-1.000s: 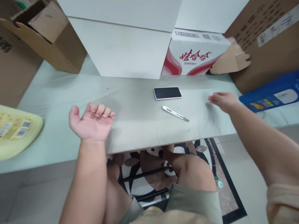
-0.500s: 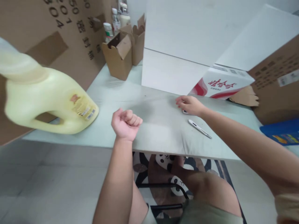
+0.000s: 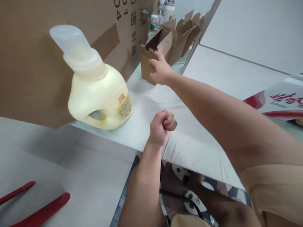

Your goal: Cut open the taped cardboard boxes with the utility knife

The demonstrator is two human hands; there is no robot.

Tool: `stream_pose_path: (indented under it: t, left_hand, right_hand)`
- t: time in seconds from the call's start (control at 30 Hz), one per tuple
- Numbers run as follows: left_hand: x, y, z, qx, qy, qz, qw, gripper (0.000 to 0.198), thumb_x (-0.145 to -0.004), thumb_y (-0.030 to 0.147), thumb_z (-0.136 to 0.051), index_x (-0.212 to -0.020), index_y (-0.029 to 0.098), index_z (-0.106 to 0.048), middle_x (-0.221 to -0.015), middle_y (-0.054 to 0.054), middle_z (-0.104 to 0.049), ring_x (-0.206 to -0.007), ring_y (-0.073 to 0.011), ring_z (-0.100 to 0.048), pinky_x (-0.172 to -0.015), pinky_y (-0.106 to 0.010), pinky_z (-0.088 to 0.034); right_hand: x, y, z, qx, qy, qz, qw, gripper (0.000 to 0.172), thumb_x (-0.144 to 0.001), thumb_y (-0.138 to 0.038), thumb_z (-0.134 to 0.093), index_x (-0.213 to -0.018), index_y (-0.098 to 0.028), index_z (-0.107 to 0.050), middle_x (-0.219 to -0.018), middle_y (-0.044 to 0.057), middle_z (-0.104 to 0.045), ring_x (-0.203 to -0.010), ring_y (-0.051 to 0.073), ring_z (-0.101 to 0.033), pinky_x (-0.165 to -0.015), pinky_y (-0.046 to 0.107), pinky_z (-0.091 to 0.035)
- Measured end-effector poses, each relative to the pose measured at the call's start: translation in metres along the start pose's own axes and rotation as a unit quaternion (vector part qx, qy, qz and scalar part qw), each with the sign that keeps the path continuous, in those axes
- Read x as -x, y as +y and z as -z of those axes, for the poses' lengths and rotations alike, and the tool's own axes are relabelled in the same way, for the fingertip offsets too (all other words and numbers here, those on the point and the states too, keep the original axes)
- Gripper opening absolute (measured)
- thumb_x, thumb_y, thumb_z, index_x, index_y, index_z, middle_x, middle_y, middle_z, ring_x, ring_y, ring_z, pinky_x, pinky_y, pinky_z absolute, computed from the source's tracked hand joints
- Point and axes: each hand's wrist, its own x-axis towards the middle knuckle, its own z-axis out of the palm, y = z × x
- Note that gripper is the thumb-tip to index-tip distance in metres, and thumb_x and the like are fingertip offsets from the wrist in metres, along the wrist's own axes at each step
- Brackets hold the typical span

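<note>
My right hand [image 3: 161,68] reaches out to the front of a small open cardboard box [image 3: 147,64]. Its fingers are apart and hold nothing; whether the fingertips touch the box I cannot tell. My left hand [image 3: 163,126] is a closed fist above the table [image 3: 142,129], near its front edge, with nothing showing in it. To the left of that fist stands a large pale yellow jug [image 3: 101,94] with a handle and a translucent cap, tilted in view.
More open cardboard boxes [image 3: 183,37] stand in a row behind, with bottles [image 3: 154,23] beside them. A big carton [image 3: 35,63] rises at left. White panels [image 3: 255,34] and a red-and-white carton [image 3: 281,99] are at right. Red bars [image 3: 44,209] show over the floor.
My right hand has left the spot beside the white thermometer-like stick and moved left to the small cardboard box. The view has swung left. My left fist stays closed.
</note>
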Motion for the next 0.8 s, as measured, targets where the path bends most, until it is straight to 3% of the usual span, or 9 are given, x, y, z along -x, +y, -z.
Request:
stream_pose_path:
  t: [0.1, 0.2, 0.33, 0.4, 0.43, 0.5, 0.6, 0.7, 0.8]
  left_hand:
    - [0.002, -0.007, -0.002, -0.056, 0.005, -0.021, 0.998, 0.064, -0.085, 0.058, -0.063, -0.051, 0.022, -0.022, -0.05, 0.007, -0.011, -0.045, -0.0065, -0.012, -0.051, -0.032, -0.01]
    - [0.007, -0.013, -0.003, -0.147, 0.091, -0.094, 0.98, 0.055, -0.09, 0.047, -0.058, -0.053, 0.022, -0.027, -0.052, 0.005, -0.019, -0.049, -0.0097, -0.02, -0.054, -0.033, -0.017]
    - [0.01, -0.01, 0.003, -0.236, 0.331, -0.247, 0.88, 0.036, -0.091, 0.027, -0.048, -0.058, 0.022, -0.036, -0.059, 0.002, -0.033, -0.06, -0.0138, -0.034, -0.063, -0.031, -0.029]
    - [0.009, -0.006, 0.007, -0.224, 0.414, -0.302, 0.829, 0.024, -0.089, 0.025, -0.047, -0.065, 0.021, -0.044, -0.068, 0.001, -0.042, -0.07, -0.0148, -0.044, -0.073, -0.029, -0.035]
    - [0.007, -0.004, 0.009, -0.215, 0.427, -0.307, 0.823, 0.018, -0.089, 0.027, -0.048, -0.072, 0.022, -0.05, -0.076, 0.0, -0.048, -0.077, -0.0153, -0.049, -0.078, -0.028, -0.038]
    - [0.004, -0.003, 0.008, -0.206, 0.406, -0.295, 0.84, 0.015, -0.088, 0.035, -0.052, -0.092, 0.023, -0.059, -0.099, -0.003, -0.06, -0.099, -0.0177, -0.057, -0.088, -0.029, -0.04]
    - [0.0, -0.008, -0.001, -0.198, 0.283, -0.26, 0.902, 0.041, -0.086, 0.051, -0.057, -0.121, 0.029, -0.06, -0.133, -0.006, -0.062, -0.126, -0.0226, -0.057, -0.1, -0.033, -0.042]
    - [-0.003, -0.016, -0.012, -0.232, 0.182, -0.235, 0.926, 0.054, -0.083, 0.062, -0.061, -0.129, 0.034, -0.062, -0.135, -0.005, -0.064, -0.132, -0.0257, -0.056, -0.103, -0.035, -0.043]
    - [-0.007, -0.023, -0.02, -0.262, 0.204, -0.241, 0.912, 0.047, -0.083, 0.063, -0.06, -0.12, 0.035, -0.067, -0.123, -0.003, -0.065, -0.119, -0.0243, -0.06, -0.096, -0.033, -0.047]
  right_hand:
    - [0.001, 0.006, 0.005, 0.022, -0.016, 0.018, 0.999, 0.05, -0.088, -0.014, -0.06, -0.137, -0.005, -0.059, -0.165, 0.014, -0.039, -0.156, 0.036, -0.039, -0.129, 0.042, -0.03]
    - [0.041, 0.017, 0.017, -0.016, 0.043, 0.031, 0.998, 0.035, -0.087, -0.016, -0.066, -0.122, -0.013, -0.068, -0.155, 0.015, -0.055, -0.143, 0.034, -0.055, -0.123, 0.045, -0.046]
    - [0.163, 0.026, 0.046, -0.063, 0.038, 0.07, 0.995, 0.036, -0.093, -0.025, -0.059, -0.127, -0.019, -0.067, -0.154, 0.014, -0.056, -0.104, 0.026, -0.077, -0.094, 0.042, -0.064]
    - [0.242, 0.025, 0.062, -0.06, 0.056, 0.129, 0.988, 0.029, -0.094, -0.027, -0.06, -0.119, -0.02, -0.07, -0.149, 0.015, -0.062, -0.106, 0.028, -0.077, -0.094, 0.044, -0.064]
    - [0.281, 0.023, 0.069, -0.059, 0.069, 0.152, 0.984, 0.021, -0.094, -0.026, -0.06, -0.11, -0.023, -0.073, -0.141, 0.013, -0.068, -0.115, 0.03, -0.075, -0.098, 0.044, -0.063]
    - [0.351, 0.018, 0.076, -0.062, 0.07, 0.158, 0.983, 0.028, -0.093, -0.02, -0.06, -0.119, -0.026, -0.07, -0.129, 0.011, -0.075, -0.106, 0.025, -0.078, -0.088, 0.037, -0.066]
    - [0.419, 0.01, 0.075, -0.067, 0.076, 0.124, 0.987, 0.037, -0.092, -0.02, -0.06, -0.129, -0.024, -0.064, -0.139, 0.016, -0.071, -0.082, 0.02, -0.08, -0.074, 0.033, -0.067]
    - [0.44, 0.008, 0.065, -0.056, 0.117, 0.1, 0.986, 0.026, -0.091, -0.023, -0.061, -0.116, -0.023, -0.065, -0.134, 0.017, -0.074, -0.098, 0.025, -0.081, -0.082, 0.037, -0.066]
    - [0.438, 0.014, 0.06, -0.112, 0.159, 0.119, 0.974, 0.02, -0.091, -0.021, -0.059, -0.11, -0.024, -0.065, -0.12, 0.012, -0.08, -0.1, 0.022, -0.08, -0.082, 0.035, -0.064]
